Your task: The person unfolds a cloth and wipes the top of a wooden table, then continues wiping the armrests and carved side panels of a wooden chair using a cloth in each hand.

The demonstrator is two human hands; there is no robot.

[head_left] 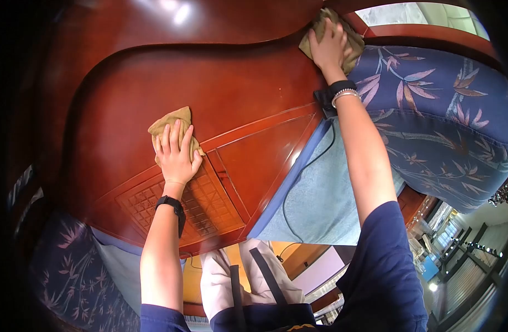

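My left hand [176, 152] lies with spread fingers on a folded tan cloth [179, 115], pressed flat on a glossy red-brown wooden surface [226, 83]. A carved lattice panel [187, 207] is just below it. Farther up and to the right, my right hand [329, 47] rests with its fingers apart on a second brownish cloth [354, 48]. That cloth lies at the wood's corner, beside a dark blue cushion [431, 88] with a leaf pattern. Slight motion blur softens the right hand. My palms hide part of both cloths.
A raised, curved wooden edge [209, 44] runs along the far side. Light blue fabric [320, 193] hangs at the right, with a thin black cable [284, 205] across it. More dark blue patterned fabric [66, 271] is at the lower left.
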